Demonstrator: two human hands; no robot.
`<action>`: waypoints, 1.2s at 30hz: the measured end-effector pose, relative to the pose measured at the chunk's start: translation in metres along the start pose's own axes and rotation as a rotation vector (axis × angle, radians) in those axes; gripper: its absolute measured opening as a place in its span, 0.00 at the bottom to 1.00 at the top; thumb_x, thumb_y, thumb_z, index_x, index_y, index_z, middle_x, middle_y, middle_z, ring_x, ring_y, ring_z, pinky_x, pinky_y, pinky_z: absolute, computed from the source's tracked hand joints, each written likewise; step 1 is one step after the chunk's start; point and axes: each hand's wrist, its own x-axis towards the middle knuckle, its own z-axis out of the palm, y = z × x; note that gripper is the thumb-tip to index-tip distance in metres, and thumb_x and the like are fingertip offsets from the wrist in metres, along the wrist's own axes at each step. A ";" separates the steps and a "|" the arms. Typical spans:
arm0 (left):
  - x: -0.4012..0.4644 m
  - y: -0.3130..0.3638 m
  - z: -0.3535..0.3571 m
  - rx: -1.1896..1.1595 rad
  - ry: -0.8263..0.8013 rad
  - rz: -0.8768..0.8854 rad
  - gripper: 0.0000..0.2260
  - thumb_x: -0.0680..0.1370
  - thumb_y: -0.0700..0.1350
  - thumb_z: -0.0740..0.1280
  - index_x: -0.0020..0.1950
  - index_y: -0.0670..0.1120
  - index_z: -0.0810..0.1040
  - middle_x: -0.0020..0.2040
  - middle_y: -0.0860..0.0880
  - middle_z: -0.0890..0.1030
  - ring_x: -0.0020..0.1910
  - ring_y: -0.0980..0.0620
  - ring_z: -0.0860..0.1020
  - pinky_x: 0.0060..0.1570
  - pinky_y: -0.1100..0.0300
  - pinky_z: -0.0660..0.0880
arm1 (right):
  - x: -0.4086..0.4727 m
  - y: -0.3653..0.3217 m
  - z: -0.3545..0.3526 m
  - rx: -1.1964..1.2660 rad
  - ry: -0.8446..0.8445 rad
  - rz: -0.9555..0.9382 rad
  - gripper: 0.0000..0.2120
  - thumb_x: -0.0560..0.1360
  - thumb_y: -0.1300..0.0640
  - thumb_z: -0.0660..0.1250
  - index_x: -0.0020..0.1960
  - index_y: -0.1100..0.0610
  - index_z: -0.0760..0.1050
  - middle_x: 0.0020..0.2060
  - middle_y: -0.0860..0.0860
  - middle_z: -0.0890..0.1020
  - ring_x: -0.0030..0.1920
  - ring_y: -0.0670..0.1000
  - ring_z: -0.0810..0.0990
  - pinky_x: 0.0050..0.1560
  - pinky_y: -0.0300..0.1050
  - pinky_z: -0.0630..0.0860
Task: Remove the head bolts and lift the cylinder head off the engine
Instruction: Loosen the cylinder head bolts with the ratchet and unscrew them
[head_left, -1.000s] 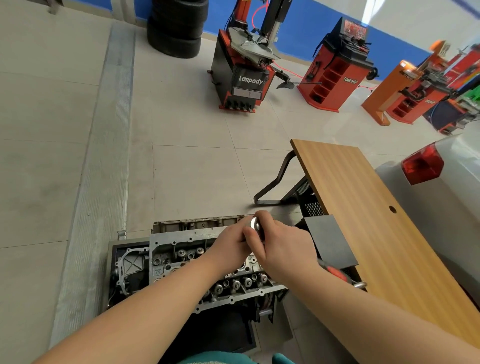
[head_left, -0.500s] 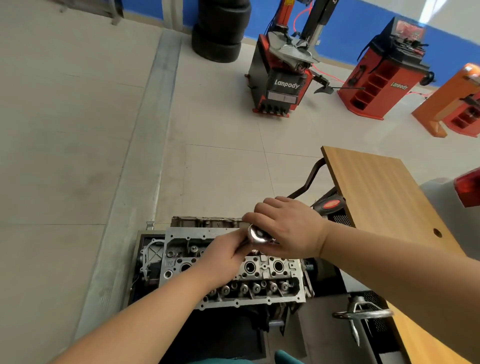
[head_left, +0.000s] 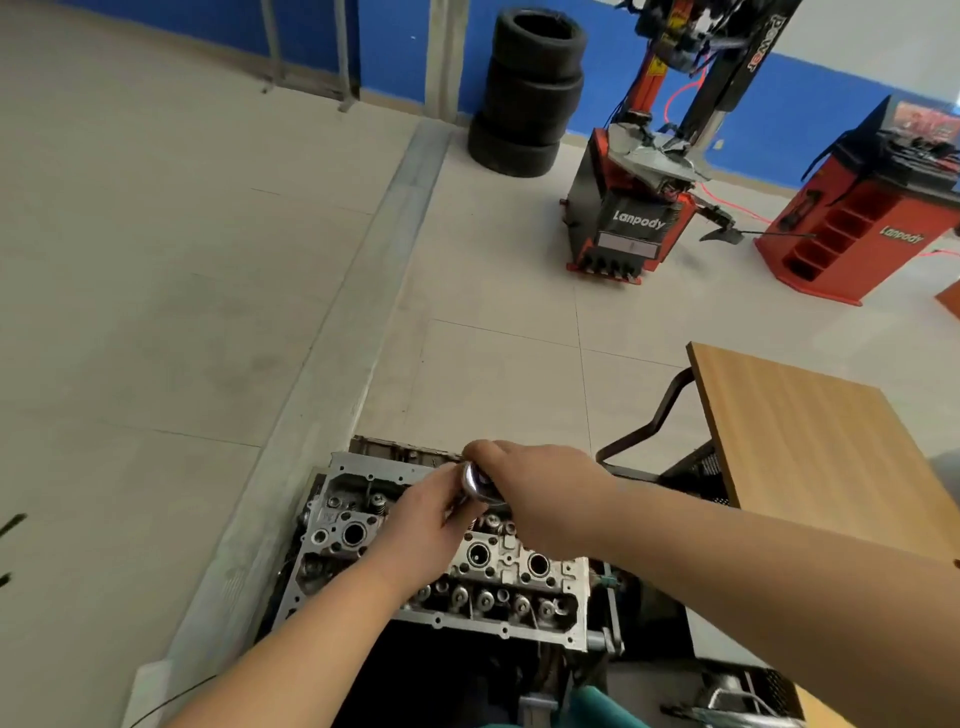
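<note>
The right hand (head_left: 540, 499) curls over the shiny head of a ratchet wrench (head_left: 475, 480), gripping it from above. The left hand (head_left: 423, 525) reaches in from below, its fingers closed around the tool just under that head; what the fingertips pinch there is hidden. Both hands work above the far middle of the cylinder head (head_left: 447, 566), a bare aluminium casting with round bores and valve springs showing, which sits on the engine (head_left: 395, 449) low in front of the person. No writing on the casting can be read.

To the right stands a wooden table (head_left: 810, 447). Farther out on the tiled floor (head_left: 156, 260), a red and black tyre changer (head_left: 631, 208) carries the word "Lanpody" on its front, and its raised column reads "Power". A red wheel balancer (head_left: 852, 228) to the right bears the same "Lanpody" mark. A stack of tyres (head_left: 530, 93) stands against the blue wall (head_left: 405, 47).

Compared with half a second ago, the view has tilted up and swung left, so more of the wall and tyres shows and the table sits farther right. The hands keep the same grip on the wrench at the same spot on the head.
</note>
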 end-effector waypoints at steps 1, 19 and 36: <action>0.002 0.002 0.001 0.003 -0.010 -0.013 0.10 0.83 0.47 0.68 0.60 0.62 0.77 0.56 0.65 0.82 0.58 0.64 0.79 0.59 0.59 0.77 | 0.004 0.006 -0.006 -0.113 0.021 -0.082 0.30 0.72 0.68 0.66 0.70 0.50 0.66 0.56 0.48 0.78 0.45 0.56 0.79 0.40 0.49 0.74; 0.007 -0.002 -0.007 0.025 -0.025 -0.049 0.10 0.81 0.43 0.72 0.57 0.58 0.81 0.54 0.62 0.84 0.55 0.64 0.80 0.55 0.68 0.74 | 0.012 0.005 -0.018 -0.252 0.048 -0.124 0.16 0.76 0.63 0.66 0.60 0.51 0.67 0.47 0.49 0.78 0.47 0.56 0.80 0.48 0.53 0.77; 0.013 -0.011 -0.006 -0.008 -0.058 -0.031 0.16 0.83 0.45 0.66 0.65 0.65 0.75 0.58 0.66 0.82 0.60 0.65 0.79 0.61 0.58 0.76 | 0.021 -0.006 -0.017 -0.066 -0.075 0.125 0.13 0.76 0.46 0.66 0.53 0.50 0.66 0.39 0.45 0.75 0.38 0.52 0.77 0.33 0.45 0.66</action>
